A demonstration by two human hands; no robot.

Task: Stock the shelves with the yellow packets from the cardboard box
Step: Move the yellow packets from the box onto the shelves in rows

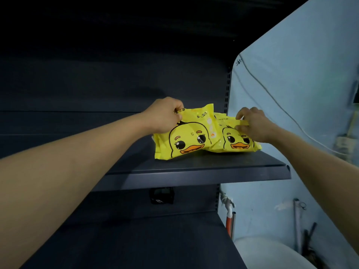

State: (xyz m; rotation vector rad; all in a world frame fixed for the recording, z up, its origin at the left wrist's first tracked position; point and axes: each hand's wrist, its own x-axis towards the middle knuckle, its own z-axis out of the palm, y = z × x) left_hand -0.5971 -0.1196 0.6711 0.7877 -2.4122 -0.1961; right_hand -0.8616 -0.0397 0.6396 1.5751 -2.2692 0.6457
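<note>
Two yellow packets printed with a duck face stand side by side on the dark shelf (213, 167), near its right end. My left hand (165, 115) pinches the top left corner of the left packet (186, 138), which leans forward. My right hand (254, 125) grips the top edge of the right packet (233, 146), covering its upper right part. More yellow shows behind the right packet, against the shelf's back. The cardboard box is out of view.
A lower dark shelf (136, 239) runs beneath. A pale blue wall (301, 74) with a thin cable stands right of the shelving. A white rounded object (268, 251) and pipes sit at the bottom right. The shelf surface left of the packets is dark and bare.
</note>
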